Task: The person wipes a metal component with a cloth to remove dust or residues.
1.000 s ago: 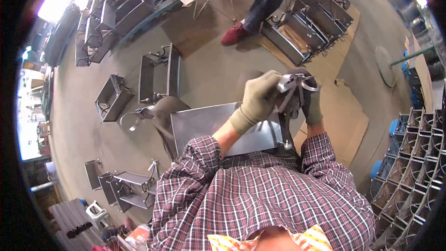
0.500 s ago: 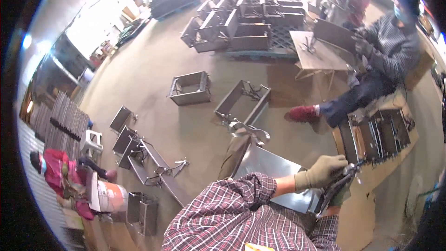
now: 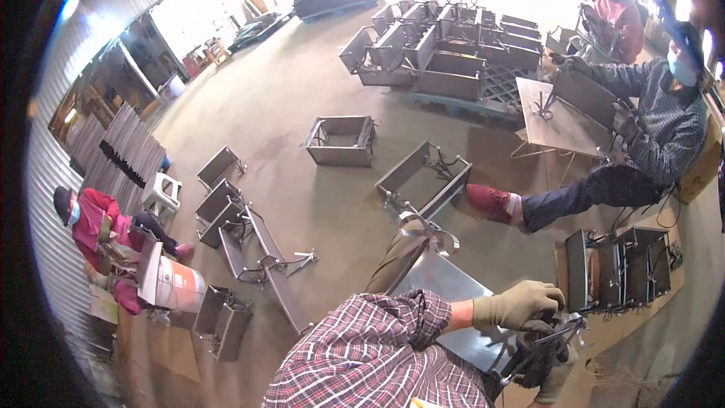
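Observation:
My left hand [image 3: 521,305], in an olive-tan work glove, reaches in from the lower middle. Its fingers bend down over a dark metal frame piece [image 3: 534,347] with thin curved bars. Low on the right, my gloved right hand [image 3: 557,379] grips the same piece from its other side; that hand's fingers are partly hidden. Under the left forearm lies a smooth grey metal sheet [image 3: 445,287], tilted across my lap. At its far corner is a shiny curved metal strip [image 3: 430,233].
Dark metal frames [image 3: 619,272] stand on cardboard to the right. Other frames [image 3: 340,141] lie ahead and leftward. A co-worker [image 3: 649,121] holds a panel at a small table [image 3: 544,117]; another person [image 3: 113,230] sits at far left near a bucket [image 3: 177,285]. Loaded pallets stand behind.
The view has shifted, so the surroundings sit farther right. My right hand now shows lower, below the dark piece. The co-worker at right has one hand at the panel's top edge.

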Demonstrator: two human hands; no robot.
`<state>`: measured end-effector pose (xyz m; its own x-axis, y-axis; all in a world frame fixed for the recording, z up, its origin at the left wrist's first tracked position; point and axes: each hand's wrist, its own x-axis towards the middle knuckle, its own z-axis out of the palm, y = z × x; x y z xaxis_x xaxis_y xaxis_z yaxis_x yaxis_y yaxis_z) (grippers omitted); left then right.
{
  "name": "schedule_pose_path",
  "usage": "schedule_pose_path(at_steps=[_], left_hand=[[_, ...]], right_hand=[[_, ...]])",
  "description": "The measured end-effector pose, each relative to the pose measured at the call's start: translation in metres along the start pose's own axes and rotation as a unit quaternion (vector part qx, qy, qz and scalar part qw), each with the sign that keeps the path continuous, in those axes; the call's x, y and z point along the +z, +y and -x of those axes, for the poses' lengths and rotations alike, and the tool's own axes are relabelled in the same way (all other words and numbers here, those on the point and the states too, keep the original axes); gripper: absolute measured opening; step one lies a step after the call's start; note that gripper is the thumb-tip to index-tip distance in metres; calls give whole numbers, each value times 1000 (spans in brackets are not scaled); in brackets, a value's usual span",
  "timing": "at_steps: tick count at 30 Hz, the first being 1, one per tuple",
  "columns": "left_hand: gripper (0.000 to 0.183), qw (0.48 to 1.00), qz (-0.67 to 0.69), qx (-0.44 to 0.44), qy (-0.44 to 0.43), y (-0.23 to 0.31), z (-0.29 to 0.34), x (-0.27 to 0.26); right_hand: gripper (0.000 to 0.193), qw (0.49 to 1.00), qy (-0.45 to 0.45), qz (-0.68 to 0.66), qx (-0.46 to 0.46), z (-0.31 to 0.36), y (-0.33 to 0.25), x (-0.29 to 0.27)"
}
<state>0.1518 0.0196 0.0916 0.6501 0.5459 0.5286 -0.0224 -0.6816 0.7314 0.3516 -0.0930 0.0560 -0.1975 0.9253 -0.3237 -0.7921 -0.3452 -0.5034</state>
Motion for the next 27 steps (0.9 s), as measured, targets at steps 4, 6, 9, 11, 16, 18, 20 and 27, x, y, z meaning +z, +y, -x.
schedule_pose_path(at_steps=[4, 6, 9, 11, 16, 18, 20, 27], left_hand=[[42, 999, -23, 13, -44, 1, -6, 0], [45, 997, -2, 29, -76, -1, -16, 2], [53, 998, 26, 6, -56, 6, -18, -2], [52, 997, -24, -15, -77, -2, -13, -9], [37, 985, 82, -140, -62, 6, -6, -19], [34, 982, 100, -143, -78, 14, -17, -13], [33, 967, 155, -180, -93, 12, -13, -11], [31, 966, 131, -192, -115, 3, -9, -13]], right_hand=[[33, 739, 102, 643, -175, 16, -20, -3], [33, 754, 132, 623, -162, 18, -29, 6], [29, 949, 116, 252, -147, 12, -13, 14], [30, 858, 82, 503, -59, 14, -29, 38], [36, 857, -39, 503, -102, -13, -12, 2], [36, 805, -46, 568, -164, -12, -6, -27], [37, 871, -57, 463, -153, -7, -3, -10], [37, 889, -63, 398, -219, -2, -12, 29]])
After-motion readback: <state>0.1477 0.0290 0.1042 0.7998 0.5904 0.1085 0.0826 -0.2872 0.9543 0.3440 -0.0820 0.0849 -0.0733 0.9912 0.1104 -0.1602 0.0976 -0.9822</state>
